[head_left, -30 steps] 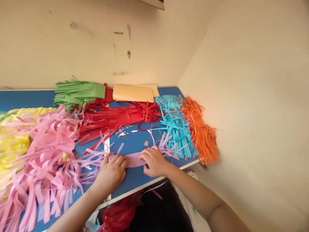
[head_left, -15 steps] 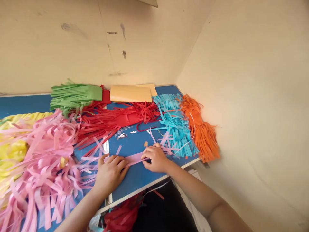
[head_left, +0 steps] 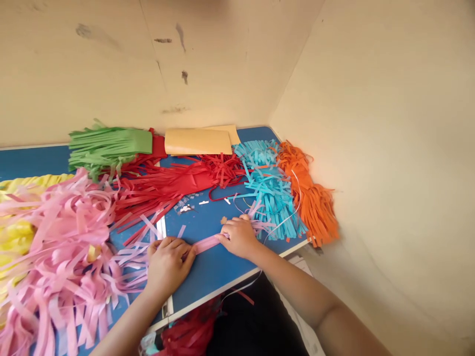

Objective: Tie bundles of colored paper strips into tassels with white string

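Between my hands a folded pink fringed paper strip [head_left: 208, 243] lies across the blue table [head_left: 208, 274], its cut ends fanning out past both hands. My left hand [head_left: 171, 262] is closed on the strip's left part, thumb along the near edge. Higher and to the right, my right hand [head_left: 239, 237] grips the other part, fingers curled over it. A heap of pink fringed paper [head_left: 70, 242] spreads just left of my left hand. Beyond my right hand lies blue fringed paper [head_left: 272, 193].
Red fringed paper [head_left: 178, 178], green fringed paper [head_left: 111, 146] and a folded tan sheet [head_left: 198, 142] lie along the back wall. Orange fringed paper [head_left: 309, 198] hangs at the right edge. Yellow paper [head_left: 17, 242] lies far left. A thin white cord [head_left: 297, 198] crosses the right end.
The pink strip between my hands looks narrower, folded over. My thumbs have shifted onto its near edge. The view has tilted slightly.
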Demonstrator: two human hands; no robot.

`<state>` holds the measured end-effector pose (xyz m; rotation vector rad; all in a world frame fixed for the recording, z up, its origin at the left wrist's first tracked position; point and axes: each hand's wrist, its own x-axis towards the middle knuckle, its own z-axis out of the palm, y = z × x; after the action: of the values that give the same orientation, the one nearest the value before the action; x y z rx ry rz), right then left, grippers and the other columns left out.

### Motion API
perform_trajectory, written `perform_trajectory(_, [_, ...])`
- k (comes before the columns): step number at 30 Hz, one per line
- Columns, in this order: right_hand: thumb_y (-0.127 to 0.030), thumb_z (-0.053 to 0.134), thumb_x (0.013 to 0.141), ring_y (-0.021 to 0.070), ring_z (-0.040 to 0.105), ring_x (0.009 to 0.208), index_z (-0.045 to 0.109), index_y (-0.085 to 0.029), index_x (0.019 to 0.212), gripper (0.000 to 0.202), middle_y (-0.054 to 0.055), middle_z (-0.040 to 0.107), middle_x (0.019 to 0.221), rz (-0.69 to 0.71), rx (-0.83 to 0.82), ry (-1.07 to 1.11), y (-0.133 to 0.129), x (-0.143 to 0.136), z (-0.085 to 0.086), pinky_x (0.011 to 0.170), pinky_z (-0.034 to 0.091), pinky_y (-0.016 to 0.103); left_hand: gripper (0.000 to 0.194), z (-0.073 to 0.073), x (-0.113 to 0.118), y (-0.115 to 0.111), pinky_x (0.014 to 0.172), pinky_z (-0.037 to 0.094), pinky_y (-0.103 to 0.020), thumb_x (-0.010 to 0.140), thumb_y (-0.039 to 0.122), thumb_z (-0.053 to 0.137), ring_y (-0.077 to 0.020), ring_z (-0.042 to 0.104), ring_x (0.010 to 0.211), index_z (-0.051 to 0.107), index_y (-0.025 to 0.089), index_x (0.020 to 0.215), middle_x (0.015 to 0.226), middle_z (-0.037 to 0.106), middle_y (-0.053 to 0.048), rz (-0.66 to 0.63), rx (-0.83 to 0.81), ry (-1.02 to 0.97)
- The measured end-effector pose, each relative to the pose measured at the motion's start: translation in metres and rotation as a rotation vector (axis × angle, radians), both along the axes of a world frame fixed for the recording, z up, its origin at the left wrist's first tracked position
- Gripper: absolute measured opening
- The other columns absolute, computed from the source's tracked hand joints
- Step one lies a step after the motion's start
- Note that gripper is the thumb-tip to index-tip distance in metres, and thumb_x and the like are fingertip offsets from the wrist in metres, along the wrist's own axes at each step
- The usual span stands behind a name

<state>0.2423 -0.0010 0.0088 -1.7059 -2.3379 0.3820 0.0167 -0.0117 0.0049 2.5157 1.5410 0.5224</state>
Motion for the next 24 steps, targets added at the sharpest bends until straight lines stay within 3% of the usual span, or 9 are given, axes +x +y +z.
perform_trajectory(9, [-0.033,0.068,0.085,0.0169,0.055,0.073,0.062,-0.019,0.062,0.027,0.001,0.066,0.069,0.000,0.020,-0.014,0.002,0.001,-0.007,0.072,0.024,0.034,0.043,0.004,0.002,0.011,0.072,0.033,-0.042,0.091,0.040,0.049,-0.0259,0.060,0.070,0.059,0.023,0.053,0.060,0.066,-0.003,-0.027,0.018,0.135])
perform_trajectory(12, [-0.034,0.063,0.090,0.0195,0.056,0.082,0.064,-0.019,0.077,0.019,0.003,0.068,0.083,-0.009,0.103,-0.025,-0.002,0.001,-0.003,0.078,0.026,0.036,0.028,0.009,0.002,0.011,0.075,0.036,-0.044,0.088,0.038,0.053,-0.0282,0.061,0.074,0.067,0.022,0.070,0.068,0.068,-0.006,0.015,0.054,0.139])
perform_trajectory(15, [-0.022,0.052,0.096,0.0215,0.055,0.098,0.064,-0.021,0.096,0.012,0.007,0.067,0.104,0.112,0.280,-0.022,-0.014,-0.001,-0.001,0.087,0.025,0.040,0.017,0.015,0.004,0.007,0.090,0.036,-0.050,0.089,0.028,0.055,-0.0299,0.062,0.091,0.069,0.024,0.097,0.094,0.071,-0.008,-0.052,0.164,0.163])
perform_trajectory(19, [-0.023,0.049,0.099,0.0198,0.054,0.088,0.064,-0.019,0.088,0.019,0.005,0.069,0.091,0.292,0.318,-0.070,-0.019,0.000,-0.008,0.087,0.026,0.041,0.026,0.019,0.010,-0.001,0.099,0.032,-0.051,0.090,0.011,0.048,-0.0271,0.062,0.095,0.069,0.026,0.094,0.094,0.071,-0.004,-0.211,0.278,0.235])
perform_trajectory(24, [-0.021,0.051,0.100,0.0167,0.056,0.086,0.066,-0.019,0.083,0.022,0.002,0.071,0.087,0.337,0.285,-0.049,0.000,0.006,-0.013,0.085,0.026,0.040,0.018,0.014,0.017,-0.005,0.100,0.034,-0.051,0.091,0.023,0.052,-0.0280,0.063,0.094,0.069,0.019,0.096,0.092,0.073,-0.007,-0.204,0.316,0.157])
